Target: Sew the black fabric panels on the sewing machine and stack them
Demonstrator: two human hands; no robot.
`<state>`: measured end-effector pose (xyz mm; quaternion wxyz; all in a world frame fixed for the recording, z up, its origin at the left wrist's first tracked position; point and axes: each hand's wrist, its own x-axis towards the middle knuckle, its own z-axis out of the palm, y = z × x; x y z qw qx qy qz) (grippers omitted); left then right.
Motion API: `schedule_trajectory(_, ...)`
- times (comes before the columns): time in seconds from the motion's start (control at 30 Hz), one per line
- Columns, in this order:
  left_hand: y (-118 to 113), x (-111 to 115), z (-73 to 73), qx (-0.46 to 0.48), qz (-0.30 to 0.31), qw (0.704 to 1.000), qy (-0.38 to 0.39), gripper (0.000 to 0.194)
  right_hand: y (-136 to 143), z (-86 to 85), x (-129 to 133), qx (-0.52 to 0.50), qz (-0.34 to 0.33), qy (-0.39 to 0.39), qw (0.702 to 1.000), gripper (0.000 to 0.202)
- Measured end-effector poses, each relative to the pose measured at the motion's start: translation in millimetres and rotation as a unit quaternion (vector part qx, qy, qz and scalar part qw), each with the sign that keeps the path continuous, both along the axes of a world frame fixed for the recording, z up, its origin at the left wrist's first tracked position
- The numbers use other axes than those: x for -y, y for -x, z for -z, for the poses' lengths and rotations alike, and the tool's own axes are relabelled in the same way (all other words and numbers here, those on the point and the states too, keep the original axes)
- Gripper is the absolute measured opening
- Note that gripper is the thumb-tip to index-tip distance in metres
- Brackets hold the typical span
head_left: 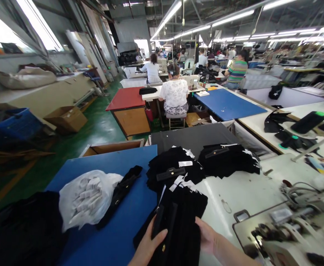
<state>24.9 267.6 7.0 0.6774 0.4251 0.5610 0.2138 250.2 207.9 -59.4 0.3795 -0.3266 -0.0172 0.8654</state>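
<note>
A stack of black fabric pieces (186,221) lies at the bottom centre, with white tags at its far end. My left hand (150,244) grips the stack's left side, its thumb on top near a black strip with a gold-coloured fitting. At the right edge my right hand (206,234) holds the same stack, its fingers partly hidden behind the cloth. Beyond lie two more black piles, one in the middle (153,177) and one to the right (234,164). A clear bag of white tags (85,197) sits on the blue tabletop (134,218), beside a narrow black piece (123,188).
A sewing machine (292,236) stands at the lower right on the pale table (220,195). Dark cloth (20,229) covers the lower left. Ahead, a seated person (174,92) has their back to me. Thread cones (309,122) stand at the right.
</note>
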Motion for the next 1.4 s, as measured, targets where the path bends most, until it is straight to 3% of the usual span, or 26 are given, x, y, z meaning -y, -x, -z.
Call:
schedule_trajectory(0.17,-2.0,10.4,-36.2,-0.04,0.026,0.997,-0.066,0.099,-6.3,-42.0,-0.6,0.014,-0.003,-0.008,1.0,0.042)
schedule_trajectory(0.37,11.2,32.1,-112.8,-0.103,-0.016,0.984,-0.143,0.102,-1.2,-112.5,-19.4,0.12,-0.032,-0.016,0.992,0.026)
schedule_trajectory(0.5,39.3,74.5,-168.7,-0.159,-0.091,0.972,-0.15,0.101,28.9,-148.6,-19.2,0.1,-0.094,-0.045,0.989,0.029)
schedule_trajectory(0.6,69.0,121.9,-190.0,-0.219,-0.15,0.957,-0.121,0.098,63.4,-156.2,-1.8,0.044,-0.165,-0.031,0.985,0.033)
schedule_trajectory(0.67,85.2,152.7,-185.1,-0.247,-0.175,0.949,-0.09,0.092,86.5,-146.3,16.5,0.004,-0.215,-0.005,0.977,0.035)
schedule_trajectory(0.73,95.1,175.6,-161.9,-0.265,-0.202,0.941,-0.061,0.088,105.5,-124.4,36.7,-0.019,-0.248,0.024,0.968,0.039)
schedule_trajectory(0.83,100.6,191.2,-100.1,-0.251,-0.232,0.939,-0.02,0.081,122.6,-80.2,63.1,-0.011,-0.261,0.058,0.964,0.045)
schedule_trajectory(0.9,103.2,193.2,-55.5,-0.205,-0.217,0.954,0.018,0.072,126.8,-53.8,73.9,0.017,-0.268,0.074,0.96,0.047)
schedule_trajectory(1.0,111.5,194.3,-10.7,-0.19,-0.227,0.955,0.029,0.061,127.3,-32.9,77.9,0.06,-0.274,0.074,0.957,0.047)
schedule_trajectory(1.07,119.7,195.9,-1.0,-0.163,-0.224,0.96,0.027,0.059,127.1,-31.9,75.0,0.088,-0.282,0.068,0.953,0.046)
schedule_trajectory(1.23,134.4,195.7,-9.5,-0.095,-0.2,0.974,0.043,0.06,130.3,-43.6,67.5,0.131,-0.297,0.056,0.944,0.052)
schedule_trajectory(1.4,138.2,190.8,-1.2,-0.128,-0.206,0.969,0.054,0.064,119.2,-41.9,72.6,0.278,-0.267,-0.017,0.922,0.054)
